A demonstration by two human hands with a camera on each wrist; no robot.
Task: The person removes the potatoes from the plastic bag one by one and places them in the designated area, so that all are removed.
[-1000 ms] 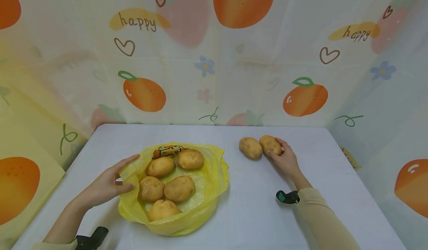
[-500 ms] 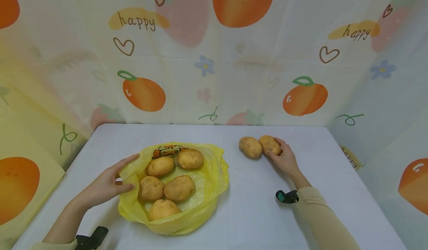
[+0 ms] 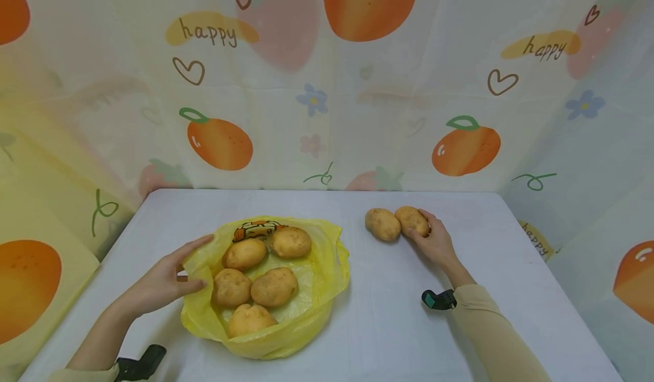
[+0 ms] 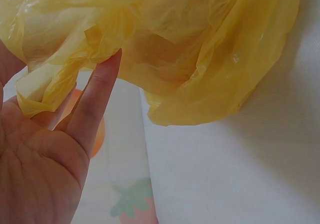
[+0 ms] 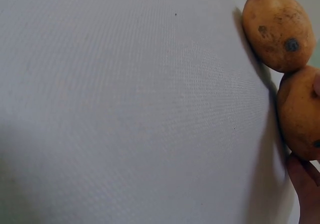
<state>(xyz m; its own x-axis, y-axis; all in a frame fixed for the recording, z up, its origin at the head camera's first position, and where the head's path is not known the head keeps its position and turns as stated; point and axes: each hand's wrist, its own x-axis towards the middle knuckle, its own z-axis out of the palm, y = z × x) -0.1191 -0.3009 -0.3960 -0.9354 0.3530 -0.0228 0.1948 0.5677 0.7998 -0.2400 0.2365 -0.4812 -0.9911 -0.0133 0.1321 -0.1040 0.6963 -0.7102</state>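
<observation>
A yellow plastic bag (image 3: 301, 336) lies spread on the white table, its mouth facing up. Inside are several potatoes, such as the front potato (image 3: 251, 320). My left hand (image 3: 162, 282) holds the left side of the bag's rim, thumb nearer me and fingers farther off. In the left wrist view, a fold of the bag (image 4: 50, 87) runs between its fingers. Toward the back right, my right hand (image 3: 436, 246) grips a potato (image 3: 410, 220) from its right side. A second loose potato (image 3: 383, 225) touches that one on the left; in the right wrist view this potato (image 5: 280, 32) shows dark spots.
The white table (image 3: 357, 325) ends at a back edge against a hanging cloth (image 3: 368, 138) printed with fruit and hearts. Black wrist devices sit at both wrists, the right device (image 3: 439, 300) just above the table.
</observation>
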